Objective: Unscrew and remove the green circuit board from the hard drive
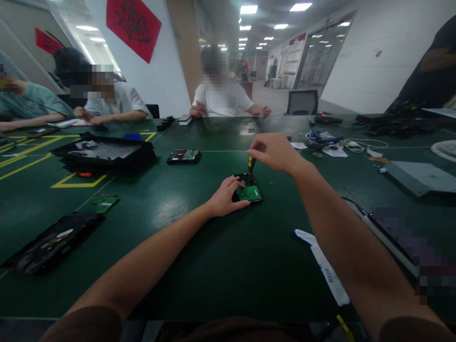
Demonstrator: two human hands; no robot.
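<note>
A hard drive lies on the green table with its green circuit board facing up. My left hand grips its left side, fingers over the far edge and thumb along the near edge. Above it, my right hand pinches the top of a yellow and black screwdriver. The screwdriver stands nearly upright, its shaft reaching down to the board; whether the tip sits in a screw is too small to tell. A few tiny bits, perhaps screws, lie just right of the drive.
Another hard drive and a black tray lie farther back. At left are a loose circuit board and a dark drive casing. A white strip, a grey box and cables are at right. People sit across the table.
</note>
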